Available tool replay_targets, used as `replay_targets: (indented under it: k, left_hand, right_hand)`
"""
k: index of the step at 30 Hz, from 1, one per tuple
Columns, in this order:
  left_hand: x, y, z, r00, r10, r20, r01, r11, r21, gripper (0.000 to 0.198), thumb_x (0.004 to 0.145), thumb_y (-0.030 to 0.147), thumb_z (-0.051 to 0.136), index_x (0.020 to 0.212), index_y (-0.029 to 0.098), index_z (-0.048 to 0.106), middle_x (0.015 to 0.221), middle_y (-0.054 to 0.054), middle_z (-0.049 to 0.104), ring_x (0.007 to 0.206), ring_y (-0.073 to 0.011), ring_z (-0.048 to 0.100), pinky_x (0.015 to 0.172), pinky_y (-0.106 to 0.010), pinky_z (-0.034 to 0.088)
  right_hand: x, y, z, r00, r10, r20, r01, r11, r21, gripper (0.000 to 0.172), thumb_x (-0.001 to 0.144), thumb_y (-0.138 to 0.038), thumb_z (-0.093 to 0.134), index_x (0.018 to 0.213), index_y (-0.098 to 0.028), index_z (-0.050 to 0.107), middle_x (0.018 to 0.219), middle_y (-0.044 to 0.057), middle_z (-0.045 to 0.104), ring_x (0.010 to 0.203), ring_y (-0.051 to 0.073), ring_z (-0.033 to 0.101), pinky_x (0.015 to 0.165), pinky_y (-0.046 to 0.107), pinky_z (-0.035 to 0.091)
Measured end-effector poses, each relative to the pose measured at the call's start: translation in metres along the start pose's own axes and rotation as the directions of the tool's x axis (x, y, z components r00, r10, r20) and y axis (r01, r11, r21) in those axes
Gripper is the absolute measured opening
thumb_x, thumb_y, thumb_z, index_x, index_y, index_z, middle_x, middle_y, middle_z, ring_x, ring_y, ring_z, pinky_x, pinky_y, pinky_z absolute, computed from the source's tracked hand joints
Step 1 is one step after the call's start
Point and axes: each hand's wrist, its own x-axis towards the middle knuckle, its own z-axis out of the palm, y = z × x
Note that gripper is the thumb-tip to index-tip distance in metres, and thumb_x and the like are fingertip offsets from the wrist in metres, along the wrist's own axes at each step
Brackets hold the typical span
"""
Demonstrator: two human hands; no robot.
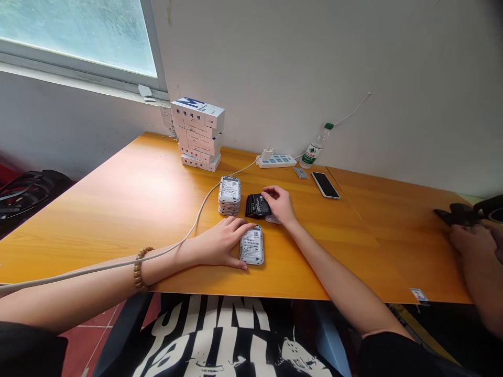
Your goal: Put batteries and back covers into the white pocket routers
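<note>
A white device with a printed label lies near the table's front edge. My left hand rests beside it, fingers apart, its fingertips touching the device's top and its thumb near the lower left corner. Behind it stands a stack of similar white devices. Just right of that stack is a row of black batteries marked 3000mAh. My right hand pinches the rightmost battery at its upper edge. A pale flat item under that hand is mostly hidden.
White boxes are stacked at the back left. A power strip, a bottle and a phone are along the back. A cable crosses my left forearm. Another person's hands are at the far right.
</note>
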Motion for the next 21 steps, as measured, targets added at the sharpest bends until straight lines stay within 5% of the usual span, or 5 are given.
replay_targets:
  k: [12,16,21]
  left_hand:
    - [-0.001,0.003,-0.006,0.997,0.055,-0.051,-0.061,0.992,-0.112,0.104,0.071,0.058,0.092,0.156,0.027,0.042,0.147,-0.017,0.055,0.133,-0.0399,0.054,0.112,-0.059,0.050]
    - [-0.001,0.004,-0.022,0.968,0.075,-0.239,-0.112,0.984,-0.142,0.089,0.075,0.050,0.090,0.151,0.028,0.047,0.154,-0.017,0.050,0.141,-0.0399,0.049,0.116,-0.059,0.047]
    - [-0.001,-0.033,-0.045,0.838,-0.044,-0.543,-0.059,0.984,-0.171,0.080,0.078,0.042,0.088,0.146,0.027,0.049,0.152,-0.017,0.054,0.142,-0.0374,0.052,0.112,-0.054,0.048]
  right_hand:
    - [0.001,0.005,0.003,0.982,-0.178,-0.068,0.143,0.923,-0.357,0.016,0.086,-0.032,0.065,0.074,-0.023,0.060,0.082,0.006,0.069,0.076,0.023,0.066,0.078,0.037,0.056]
    - [0.000,0.005,0.001,0.974,-0.226,0.024,0.220,0.909,-0.354,0.015,0.091,-0.030,0.062,0.078,-0.023,0.063,0.086,0.007,0.070,0.080,0.023,0.068,0.079,0.038,0.058]
    - [-0.002,0.005,-0.009,0.939,-0.277,0.204,0.334,0.876,-0.347,0.013,0.094,-0.030,0.060,0.093,-0.021,0.070,0.101,0.011,0.071,0.098,0.027,0.070,0.095,0.044,0.057]
